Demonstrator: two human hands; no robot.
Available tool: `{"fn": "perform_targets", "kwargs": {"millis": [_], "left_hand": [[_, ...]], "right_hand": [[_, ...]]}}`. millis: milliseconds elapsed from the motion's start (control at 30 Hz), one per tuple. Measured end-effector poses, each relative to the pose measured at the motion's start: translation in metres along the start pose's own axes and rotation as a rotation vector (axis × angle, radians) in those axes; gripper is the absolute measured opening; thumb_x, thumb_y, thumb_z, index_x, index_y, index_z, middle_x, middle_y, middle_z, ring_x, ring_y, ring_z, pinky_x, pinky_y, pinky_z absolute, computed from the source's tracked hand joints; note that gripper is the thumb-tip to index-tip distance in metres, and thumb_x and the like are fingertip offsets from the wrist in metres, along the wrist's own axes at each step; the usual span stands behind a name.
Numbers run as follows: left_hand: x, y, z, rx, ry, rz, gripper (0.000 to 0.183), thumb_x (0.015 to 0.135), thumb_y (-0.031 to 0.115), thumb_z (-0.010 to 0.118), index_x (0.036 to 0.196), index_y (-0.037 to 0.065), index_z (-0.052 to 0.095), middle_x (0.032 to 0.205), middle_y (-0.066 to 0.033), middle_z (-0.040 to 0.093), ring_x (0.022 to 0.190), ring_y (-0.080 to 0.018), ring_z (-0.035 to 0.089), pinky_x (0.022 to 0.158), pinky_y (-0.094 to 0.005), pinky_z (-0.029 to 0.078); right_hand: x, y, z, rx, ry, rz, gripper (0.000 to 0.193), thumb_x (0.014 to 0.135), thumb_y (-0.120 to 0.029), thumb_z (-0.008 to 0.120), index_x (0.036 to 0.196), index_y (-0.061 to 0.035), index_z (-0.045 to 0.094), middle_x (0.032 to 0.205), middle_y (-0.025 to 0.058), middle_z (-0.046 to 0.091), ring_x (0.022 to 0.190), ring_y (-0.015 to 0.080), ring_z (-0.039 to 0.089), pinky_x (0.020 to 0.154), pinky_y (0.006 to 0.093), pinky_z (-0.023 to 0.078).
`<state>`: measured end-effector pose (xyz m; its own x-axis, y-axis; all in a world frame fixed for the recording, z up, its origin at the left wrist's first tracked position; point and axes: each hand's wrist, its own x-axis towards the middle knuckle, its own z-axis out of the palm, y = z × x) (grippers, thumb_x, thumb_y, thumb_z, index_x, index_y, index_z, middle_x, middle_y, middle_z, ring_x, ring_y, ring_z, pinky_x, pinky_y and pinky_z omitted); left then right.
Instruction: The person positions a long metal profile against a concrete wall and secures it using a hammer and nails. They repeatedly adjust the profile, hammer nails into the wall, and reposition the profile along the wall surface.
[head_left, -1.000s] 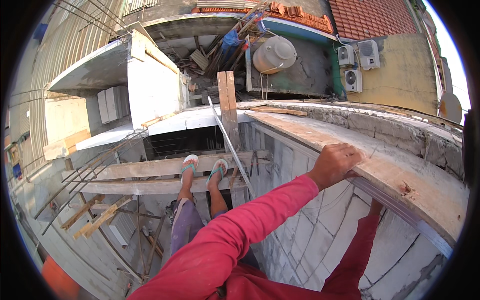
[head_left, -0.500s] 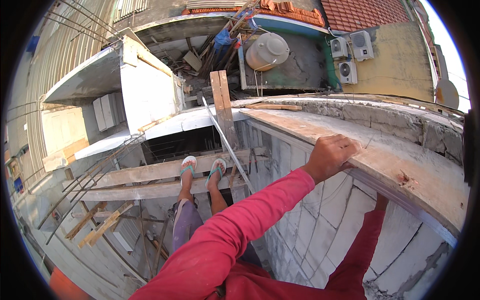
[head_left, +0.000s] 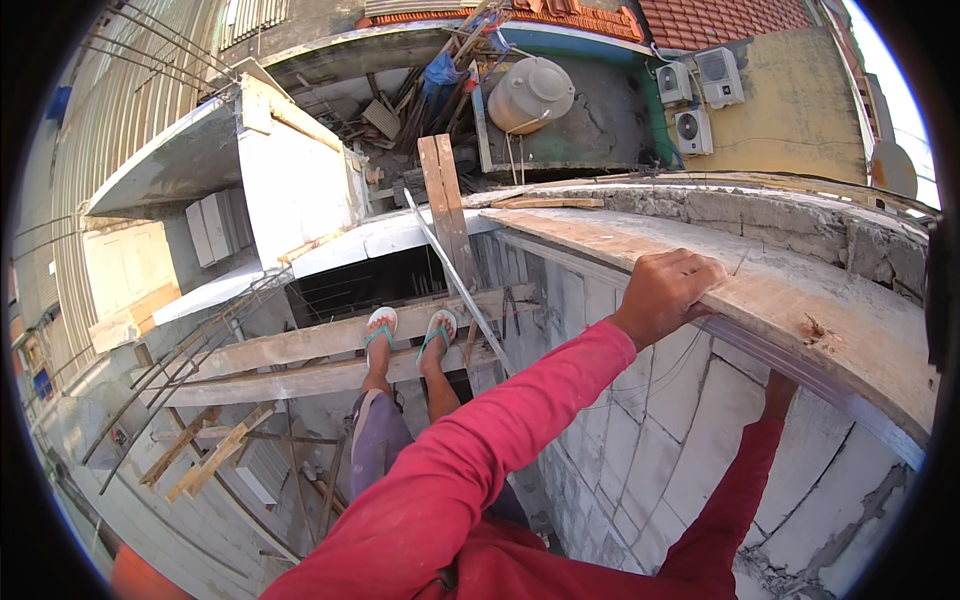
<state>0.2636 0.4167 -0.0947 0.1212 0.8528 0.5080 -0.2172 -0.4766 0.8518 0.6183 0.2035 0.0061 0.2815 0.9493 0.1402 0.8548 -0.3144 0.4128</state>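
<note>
A long, weathered wooden board (head_left: 740,275) lies along the top of the light block wall (head_left: 690,400). My left hand (head_left: 668,288) is closed over the board's near edge, its fingers bent on the top face. Directly below the board runs a purplish-grey strip (head_left: 800,372). Lower down, my right hand (head_left: 780,393) reaches up against the wall under this strip. Its fingers are hidden there, so whether they grip anything does not show. Both arms are in red sleeves.
My sandalled feet (head_left: 437,332) stand on two parallel planks (head_left: 270,350) over a drop. A slanting metal bar (head_left: 445,270) and an upright plank (head_left: 445,205) are ahead. Bent rebar (head_left: 190,345) juts out at left. A water tank (head_left: 530,95) stands beyond.
The view has shifted slightly. My right hand sits a little farther right and higher along the strip's underside. My left hand keeps its hold on the board's edge.
</note>
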Motion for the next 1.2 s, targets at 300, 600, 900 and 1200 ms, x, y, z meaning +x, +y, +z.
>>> {"fn": "perform_targets", "kwargs": {"millis": [300, 600, 900, 1200], "left_hand": [[-0.002, 0.002, -0.005, -0.028, -0.102, 0.014, 0.044, 0.070, 0.019, 0.081, 0.110, 0.009, 0.067, 0.109, -0.0069, 0.072, 0.100, -0.0278, 0.069, 0.084, -0.0367, 0.056], [0.020, 0.005, -0.022, -0.118, -0.446, -0.122, 0.041, 0.087, 0.006, 0.069, 0.127, 0.005, 0.063, 0.118, -0.0181, 0.069, 0.107, -0.0343, 0.068, 0.091, -0.0377, 0.054], [0.024, 0.031, -0.028, -0.032, -0.472, -0.208, 0.031, 0.096, 0.009, 0.062, 0.126, 0.002, 0.063, 0.101, -0.0170, 0.073, 0.091, -0.0150, 0.069, 0.084, -0.0284, 0.052], [0.032, 0.038, -0.041, 0.013, -0.573, -0.193, 0.033, 0.096, 0.016, 0.065, 0.126, 0.002, 0.063, 0.108, -0.0202, 0.072, 0.093, -0.0295, 0.072, 0.087, -0.0314, 0.053]], "right_hand": [[-0.017, -0.006, -0.015, 0.398, -0.095, 0.323, 0.030, 0.100, -0.017, 0.052, 0.118, 0.0055, 0.061, 0.116, 0.0206, 0.067, 0.104, 0.0400, 0.062, 0.086, 0.0453, 0.048], [-0.006, -0.062, -0.035, 0.209, 0.210, 0.033, 0.029, 0.090, 0.001, 0.058, 0.117, -0.0059, 0.065, 0.101, 0.0211, 0.066, 0.081, 0.0431, 0.065, 0.072, 0.0503, 0.055], [-0.025, -0.055, -0.033, 0.166, 0.172, 0.138, 0.051, 0.091, 0.001, 0.054, 0.138, -0.0189, 0.056, 0.100, 0.0161, 0.063, 0.082, 0.0406, 0.066, 0.071, 0.0487, 0.056], [-0.019, -0.062, -0.037, 0.138, 0.078, 0.212, 0.043, 0.093, -0.004, 0.052, 0.135, -0.0127, 0.057, 0.109, 0.0185, 0.064, 0.087, 0.0405, 0.067, 0.073, 0.0486, 0.057]]}}
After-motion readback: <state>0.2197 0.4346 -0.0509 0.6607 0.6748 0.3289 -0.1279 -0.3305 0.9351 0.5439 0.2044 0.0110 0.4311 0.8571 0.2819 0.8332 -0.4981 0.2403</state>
